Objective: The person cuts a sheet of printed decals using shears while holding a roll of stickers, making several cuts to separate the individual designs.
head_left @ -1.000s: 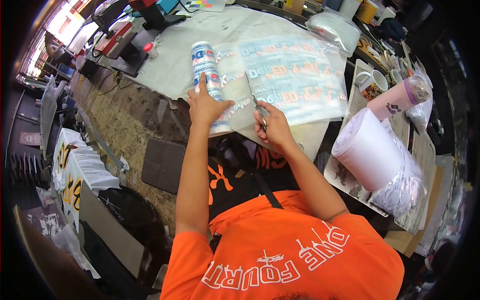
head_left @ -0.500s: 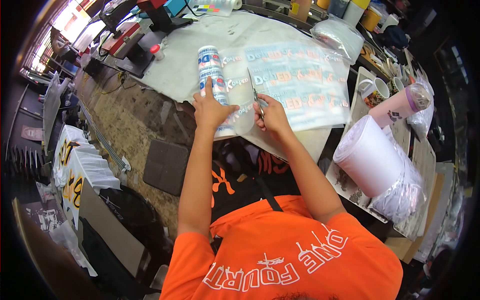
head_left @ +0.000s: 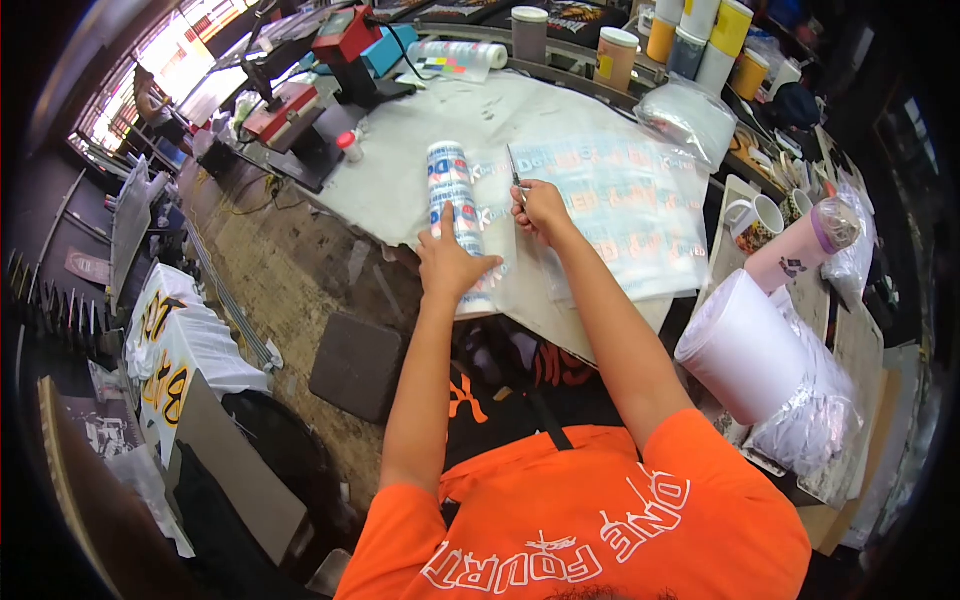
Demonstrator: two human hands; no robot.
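Observation:
A roll of clear film (head_left: 447, 165) printed with blue and red lettering lies on the pale-covered table, with a strip of it unrolled to the right. On the roll rests my left hand (head_left: 452, 265), its fingers stretched along the roll and its thumb out on the film. My right hand (head_left: 544, 212) is closed around the scissors (head_left: 516, 180), whose blades point away from me at the left side of the printed film sheet (head_left: 625, 205). The scissors' handles are mostly hidden in my fingers.
A heat press (head_left: 285, 110) and a red-capped bottle (head_left: 349, 146) stand at left. To the right are a white mug (head_left: 755, 220), a pink tumbler (head_left: 800, 240) and a large white roll (head_left: 740, 345). Several ink containers (head_left: 690, 50) line the back.
My right hand and the scissors have moved farther away from me along the film. My left hand stays on the roll. The camera view has shifted, so the table sits lower.

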